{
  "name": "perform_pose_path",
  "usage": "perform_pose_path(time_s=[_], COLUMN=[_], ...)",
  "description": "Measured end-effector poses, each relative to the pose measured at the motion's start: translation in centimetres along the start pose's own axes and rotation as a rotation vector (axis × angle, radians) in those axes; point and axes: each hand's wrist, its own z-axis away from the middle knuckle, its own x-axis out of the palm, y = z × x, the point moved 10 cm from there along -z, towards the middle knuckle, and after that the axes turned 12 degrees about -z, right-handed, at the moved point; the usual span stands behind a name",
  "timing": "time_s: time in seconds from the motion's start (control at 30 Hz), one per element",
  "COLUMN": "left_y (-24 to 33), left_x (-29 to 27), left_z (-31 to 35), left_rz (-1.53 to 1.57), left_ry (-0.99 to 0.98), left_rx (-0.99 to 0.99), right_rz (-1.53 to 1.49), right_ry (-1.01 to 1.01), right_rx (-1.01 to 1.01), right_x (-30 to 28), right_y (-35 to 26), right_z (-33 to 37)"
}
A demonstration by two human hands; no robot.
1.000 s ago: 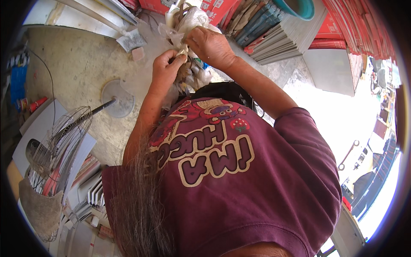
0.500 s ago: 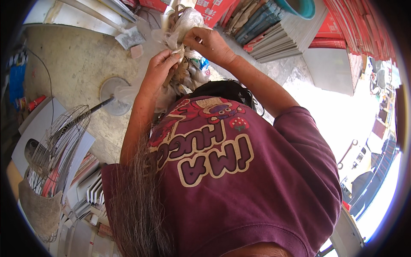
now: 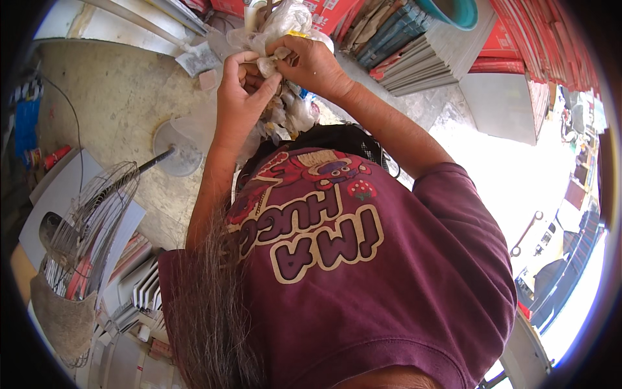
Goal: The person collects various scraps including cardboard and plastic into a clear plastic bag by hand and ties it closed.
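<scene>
Both hands meet at the top middle over a bunch of crumpled, whitish plastic bags (image 3: 288, 21). My left hand (image 3: 245, 91) has thumb and fingers pinched on a fold of thin plastic. Opposite it, my right hand (image 3: 312, 65) is curled closed on the same crumpled plastic, its fingertips touching or nearly touching the left ones. More bags (image 3: 299, 115) hang below the hands, some with blue and yellow patches. What the bunch hangs from is mostly hidden.
A fan with a wire cage (image 3: 91, 214) stands at left, its round base (image 3: 178, 150) on the concrete floor. Stacked grey boards (image 3: 431, 61), a teal basin (image 3: 457, 14) and red cartons (image 3: 502, 39) lie at upper right. Black mesh (image 3: 343, 137) shows by my waist.
My left hand has turned, with its fingers now curled upward around the plastic. The right hand has shifted slightly, and the bags have moved between them.
</scene>
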Motion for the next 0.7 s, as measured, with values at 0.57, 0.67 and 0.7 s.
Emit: perform_pose_path(time_s=[0.57,0.67,0.7], left_y=[2.6,2.9,3.4], left_x=[-1.7,-2.7,-3.3], left_z=[1.4,-0.3,-1.2], left_rz=[-0.463,-0.456,-0.479], left_ry=[0.287,0.254,0.235], left_rx=[0.418,0.346,0.344], right_rz=[-0.264,-0.262,-0.289], right_ry=[-0.062,-0.023,-0.006], right_rx=[0.062,0.069,0.059], right_x=[0.4,-0.3,-0.4], right_y=[-0.2,-0.5,-1.3], right_z=[-1.1,-2.2,-2.9])
